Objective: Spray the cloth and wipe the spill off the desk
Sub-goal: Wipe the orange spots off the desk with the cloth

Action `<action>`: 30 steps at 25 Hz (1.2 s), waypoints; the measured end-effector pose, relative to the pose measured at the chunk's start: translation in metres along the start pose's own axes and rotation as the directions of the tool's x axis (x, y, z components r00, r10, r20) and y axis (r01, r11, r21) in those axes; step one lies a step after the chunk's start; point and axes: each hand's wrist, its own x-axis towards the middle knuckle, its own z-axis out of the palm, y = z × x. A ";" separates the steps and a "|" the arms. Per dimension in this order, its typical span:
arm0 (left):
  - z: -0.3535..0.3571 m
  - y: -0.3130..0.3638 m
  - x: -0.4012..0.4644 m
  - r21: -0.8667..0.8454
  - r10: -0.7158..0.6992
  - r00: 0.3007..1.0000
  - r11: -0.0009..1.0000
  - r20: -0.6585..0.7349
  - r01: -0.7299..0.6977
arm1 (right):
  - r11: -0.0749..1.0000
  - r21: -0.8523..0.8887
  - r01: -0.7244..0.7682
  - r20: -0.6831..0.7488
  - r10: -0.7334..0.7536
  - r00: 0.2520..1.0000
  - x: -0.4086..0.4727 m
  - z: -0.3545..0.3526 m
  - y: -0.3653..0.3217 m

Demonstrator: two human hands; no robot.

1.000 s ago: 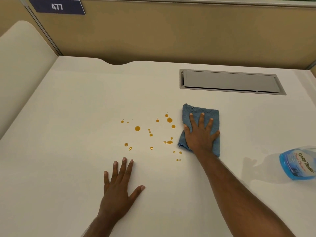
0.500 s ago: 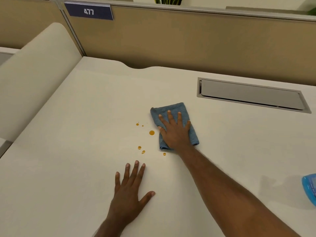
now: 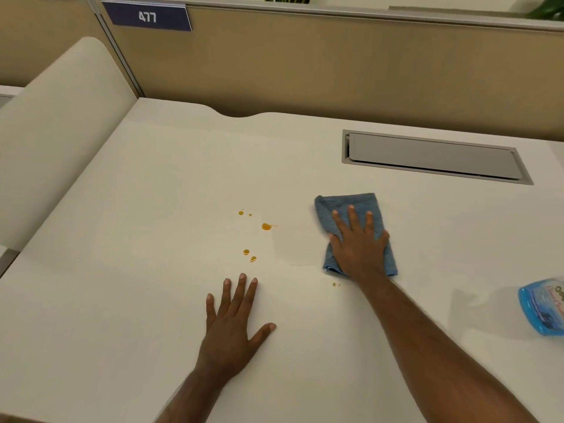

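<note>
Right hand [image 3: 358,244] lies flat, fingers spread, palm down on the folded blue cloth [image 3: 354,206], which sits on the white desk [image 3: 152,193] right of centre; nothing is gripped, the cloth is only pinned under the open palm, the likely reason being that broad flat pressure keeps the whole pad in contact with the surface for a wipe. Left hand [image 3: 233,325] is also open and flat on the near desk, fingers splayed, holding nothing; it reads as a brace for the body's lean. The spill [image 3: 266,226] shows as a few amber drops left of the cloth: two tiny ones far, one larger in the middle with a faint smear toward the cloth, two more nearer, just beyond the left fingertips. A pale speck [image 3: 335,284] sits near the cloth's near-left corner. The patch between drops and cloth looks clean. Spray bottle [image 3: 541,306] lies at the right edge, partly out of view, well apart from both hands; probably set aside as done with. Judgement: wiping is partway; the next pass needs to run left across the remaining drops. Risk: smearing rather than lifting.
</note>
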 end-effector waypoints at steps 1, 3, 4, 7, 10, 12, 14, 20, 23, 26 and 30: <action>0.000 0.000 -0.001 -0.005 0.001 1.000 1.000 -0.001 -0.001 | 0.999 -0.011 -0.033 -0.002 0.033 0.999 -0.010 0.000 0.015; 0.000 0.000 -0.001 -0.011 0.004 1.000 1.000 0.002 -0.004 | 0.996 -0.004 -0.084 -0.006 0.084 0.996 -0.035 0.001 0.035; 0.000 0.000 0.000 -0.008 0.005 1.000 1.000 0.004 -0.005 | 0.995 0.011 -0.104 -0.011 0.104 0.995 -0.050 0.002 0.040; -0.001 -0.001 0.000 -0.004 0.007 1.000 1.000 0.010 -0.007 | 0.987 0.010 -0.162 -0.028 0.162 0.986 -0.091 0.009 0.035; -0.002 -0.004 -0.001 -0.040 0.016 1.000 0.999 0.013 -0.016 | 0.967 0.055 -0.248 -0.024 0.250 0.968 -0.109 0.017 0.005; -0.002 -0.008 -0.002 -0.048 0.020 1.000 0.999 0.017 -0.019 | 0.951 0.115 -0.287 -0.031 0.292 0.956 -0.106 0.018 -0.024; -0.003 -0.010 -0.003 -0.056 0.024 0.999 0.998 0.022 -0.023 | 0.948 0.148 -0.280 -0.043 0.289 0.956 -0.095 0.018 -0.058; -0.005 -0.016 -0.007 -0.084 0.026 0.999 0.996 0.034 -0.023 | 0.976 0.167 -0.140 0.015 0.139 0.990 -0.027 0.014 -0.145; -0.005 -0.021 -0.012 -0.082 -0.003 0.999 0.997 0.034 0.006 | 0.988 0.154 -0.030 0.034 0.025 0.999 0.004 0.010 -0.178; -0.006 -0.027 -0.016 -0.063 -0.062 0.997 0.996 0.039 0.064 | 0.982 0.149 0.115 0.047 -0.124 0.991 0.015 0.008 -0.210; -0.010 -0.035 -0.019 -0.037 -0.185 0.982 0.982 0.030 0.186 | 0.936 0.101 0.337 0.039 -0.342 0.939 0.000 0.013 -0.229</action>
